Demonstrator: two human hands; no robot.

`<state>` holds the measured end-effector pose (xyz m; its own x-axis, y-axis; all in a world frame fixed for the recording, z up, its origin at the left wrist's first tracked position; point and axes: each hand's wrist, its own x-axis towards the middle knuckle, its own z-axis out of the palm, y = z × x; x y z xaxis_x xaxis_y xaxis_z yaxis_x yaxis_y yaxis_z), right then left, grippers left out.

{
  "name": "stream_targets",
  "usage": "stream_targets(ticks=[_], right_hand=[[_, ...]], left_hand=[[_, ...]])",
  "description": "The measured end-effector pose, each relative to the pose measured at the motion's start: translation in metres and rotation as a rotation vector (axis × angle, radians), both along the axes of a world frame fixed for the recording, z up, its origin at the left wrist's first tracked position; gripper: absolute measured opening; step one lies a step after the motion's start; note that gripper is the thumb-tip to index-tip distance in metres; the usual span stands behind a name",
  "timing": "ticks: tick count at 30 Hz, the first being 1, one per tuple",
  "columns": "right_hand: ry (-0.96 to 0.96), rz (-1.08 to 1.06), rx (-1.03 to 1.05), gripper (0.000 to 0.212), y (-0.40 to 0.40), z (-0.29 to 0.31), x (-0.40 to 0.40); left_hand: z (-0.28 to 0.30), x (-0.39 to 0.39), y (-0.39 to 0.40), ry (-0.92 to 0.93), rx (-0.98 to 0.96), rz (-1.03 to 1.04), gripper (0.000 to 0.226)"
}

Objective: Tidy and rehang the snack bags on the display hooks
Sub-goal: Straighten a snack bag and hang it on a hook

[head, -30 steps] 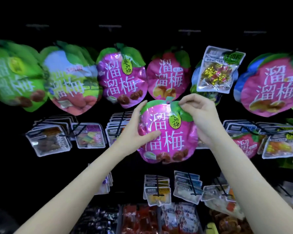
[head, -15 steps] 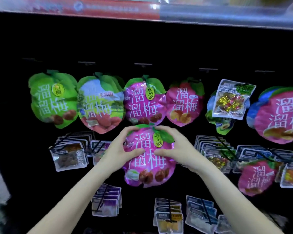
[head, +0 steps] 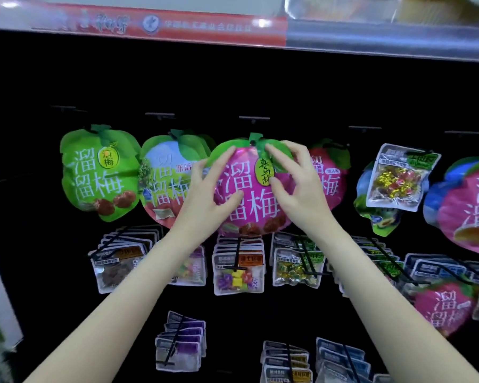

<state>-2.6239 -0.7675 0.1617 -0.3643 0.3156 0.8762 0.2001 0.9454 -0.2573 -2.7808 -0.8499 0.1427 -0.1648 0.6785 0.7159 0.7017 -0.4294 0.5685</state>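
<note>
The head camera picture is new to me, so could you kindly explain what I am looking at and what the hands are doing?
There is no machine here: a person wears a camera on the head, looking forward at a shop's dark hook display. The two forearms rising from below are the wearer's own. The left hand and right hand both have a grip on a magenta plum-snack bag, held up at the top row where its green stem tab meets a hook. Beside it hang a green bag, a bag with a landscape print and, to the right, a clear candy packet. Below, smaller clear packets hang stacked on black hooks.
</note>
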Motion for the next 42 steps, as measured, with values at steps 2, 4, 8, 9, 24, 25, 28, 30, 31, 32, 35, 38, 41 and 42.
stream_targets(ticks=[2, 4, 8, 9, 24, 25, 28, 30, 31, 32, 35, 38, 41, 42], right_hand=[[0.001, -0.048, 0.021, 0.048, 0.007, 0.008, -0.005], [-0.031, -0.089, -0.053, 0.048, 0.01, 0.014, -0.008], [-0.099, -0.159, -0.101, 0.048, 0.015, 0.015, -0.012], [-0.108, -0.157, -0.109, 0.048, 0.017, 0.016, -0.014], [-0.007, -0.366, -0.168, 0.032, 0.017, -0.028, 0.05], [0.051, -0.389, -0.144, 0.029, 0.016, -0.028, 0.064], [0.194, -0.45, -0.099, 0.026, 0.021, -0.027, 0.105], [0.28, -0.492, -0.13, 0.03, 0.03, -0.026, 0.131], [0.301, -0.511, -0.183, 0.032, 0.036, -0.024, 0.144], [0.298, -0.53, -0.267, 0.036, 0.043, -0.023, 0.156], [0.195, -0.531, -0.538, 0.06, 0.067, -0.023, 0.184], [0.158, -0.44, -0.591, 0.073, 0.082, -0.026, 0.194], [0.211, -0.331, -0.632, 0.073, 0.09, -0.023, 0.199], [0.231, -0.316, -0.632, 0.073, 0.095, -0.022, 0.202]], left_hand=[[0.01, -0.001, 0.008, 0.028, -0.014, 0.025, 0.063], [0.016, -0.003, 0.014, 0.052, -0.076, 0.072, 0.062], [0.016, -0.006, 0.021, 0.092, -0.13, 0.118, 0.064], [0.015, -0.007, 0.021, 0.089, -0.131, 0.118, 0.064], [-0.057, 0.036, 0.049, 0.299, 0.289, 0.362, 0.063], [-0.059, 0.046, 0.052, 0.336, 0.321, 0.332, 0.063], [-0.058, 0.08, 0.066, 0.344, 0.296, 0.214, 0.057], [-0.052, 0.104, 0.076, 0.295, 0.237, 0.119, 0.054], [-0.049, 0.116, 0.08, 0.26, 0.185, 0.062, 0.054], [-0.045, 0.128, 0.085, 0.222, 0.119, 0.005, 0.055], [-0.033, 0.165, 0.099, 0.175, -0.009, -0.123, 0.057], [-0.026, 0.196, 0.115, 0.114, -0.078, -0.198, 0.061], [-0.023, 0.215, 0.128, -0.083, -0.105, -0.217, 0.06], [-0.022, 0.219, 0.131, -0.132, -0.081, -0.197, 0.057]])
